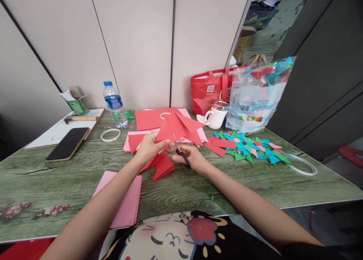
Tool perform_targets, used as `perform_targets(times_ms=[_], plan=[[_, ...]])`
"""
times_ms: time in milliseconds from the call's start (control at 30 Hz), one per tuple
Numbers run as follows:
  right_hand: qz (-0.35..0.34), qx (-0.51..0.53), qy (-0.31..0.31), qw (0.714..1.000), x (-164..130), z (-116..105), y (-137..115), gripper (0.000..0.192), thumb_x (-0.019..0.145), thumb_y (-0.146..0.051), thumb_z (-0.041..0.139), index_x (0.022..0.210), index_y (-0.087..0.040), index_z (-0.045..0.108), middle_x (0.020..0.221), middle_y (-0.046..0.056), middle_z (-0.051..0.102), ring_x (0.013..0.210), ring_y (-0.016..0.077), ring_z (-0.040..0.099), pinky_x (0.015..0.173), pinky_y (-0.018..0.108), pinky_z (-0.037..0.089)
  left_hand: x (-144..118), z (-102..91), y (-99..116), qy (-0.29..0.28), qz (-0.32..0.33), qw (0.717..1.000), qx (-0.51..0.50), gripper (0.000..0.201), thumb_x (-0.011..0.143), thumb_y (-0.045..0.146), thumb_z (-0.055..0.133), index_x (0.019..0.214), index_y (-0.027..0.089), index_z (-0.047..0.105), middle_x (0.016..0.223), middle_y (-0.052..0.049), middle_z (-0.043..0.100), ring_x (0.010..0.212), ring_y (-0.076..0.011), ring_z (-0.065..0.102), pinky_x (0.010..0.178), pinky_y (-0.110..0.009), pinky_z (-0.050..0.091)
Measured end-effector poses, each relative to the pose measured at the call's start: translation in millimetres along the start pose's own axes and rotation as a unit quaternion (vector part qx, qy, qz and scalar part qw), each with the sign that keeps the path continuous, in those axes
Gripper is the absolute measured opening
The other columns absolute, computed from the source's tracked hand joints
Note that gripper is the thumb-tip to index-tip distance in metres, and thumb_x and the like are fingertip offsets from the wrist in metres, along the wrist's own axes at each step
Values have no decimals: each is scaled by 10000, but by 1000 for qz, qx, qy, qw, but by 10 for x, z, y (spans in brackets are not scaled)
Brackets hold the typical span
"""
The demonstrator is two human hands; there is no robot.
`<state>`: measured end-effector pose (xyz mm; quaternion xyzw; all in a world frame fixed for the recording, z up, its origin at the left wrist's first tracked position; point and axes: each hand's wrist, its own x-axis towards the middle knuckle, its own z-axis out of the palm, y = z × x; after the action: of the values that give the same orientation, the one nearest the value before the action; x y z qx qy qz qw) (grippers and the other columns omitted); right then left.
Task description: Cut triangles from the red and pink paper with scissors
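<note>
My left hand (152,147) pinches the lower left edge of a red sheet of paper (177,126), which is partly folded and raised above the table. In my right hand (194,158) is a pair of scissors (181,153) with black handles, its blades pointing up at the sheet's lower edge. Whether the blades are in the paper I cannot tell. Below my hands lie cut red paper pieces (163,167). Behind the raised sheet are more red sheets (144,118) and a stack of pink paper (129,144).
Pink sheets (129,199) lie near the front edge. Leftward are a phone (68,143), a hammer (83,118), a white ring (110,135) and a water bottle (115,105). Rightward stand a mug (217,115), a red bag (210,92) and a plastic bag (255,105), by a folded-paper chain (249,146).
</note>
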<state>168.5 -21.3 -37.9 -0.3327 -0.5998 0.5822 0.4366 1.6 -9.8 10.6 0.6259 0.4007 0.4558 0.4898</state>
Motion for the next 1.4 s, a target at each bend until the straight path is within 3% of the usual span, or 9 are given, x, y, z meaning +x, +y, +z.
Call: perform_targets(times_ms=[267,533,800,1100,1400], plan=[[-6,-1,15,1000,8,6,17,350,567,-415,750,805,-189,630,1006,20,588,554,75,446,509,230,397,3,6,20,-2,-3,1000,-3,231,672,329,652,620,118,573,466,45,416,395,-33,238,401,-205,152],[6,2,9,1000,-4,23,-18,330,577,-407,749,785,-187,617,565,-44,494,479,87,410,475,238,332,1,7,15,-7,-2,1000,-8,218,674,317,658,640,108,603,470,33,456,392,-31,236,393,-205,153],[15,-6,8,1000,3,-14,46,337,593,-404,743,824,-187,630,554,-46,494,492,94,440,481,233,368,1,-2,18,-18,-8,1000,-17,218,666,321,665,669,107,621,609,-29,616,385,-25,266,388,-204,174],[7,-36,10,999,-4,-21,37,321,616,-414,727,803,-170,632,521,-49,499,444,84,445,454,227,390,-2,0,21,-16,-7,1000,-23,212,667,312,664,670,103,628,622,-47,635,370,-17,276,375,-199,174],[0,-53,19,998,4,-33,56,332,619,-444,715,783,-168,633,495,-43,498,425,95,457,420,231,399,-9,0,29,-12,-2,1000,-17,265,659,356,675,663,93,645,504,-31,592,333,-24,310,339,-186,221]])
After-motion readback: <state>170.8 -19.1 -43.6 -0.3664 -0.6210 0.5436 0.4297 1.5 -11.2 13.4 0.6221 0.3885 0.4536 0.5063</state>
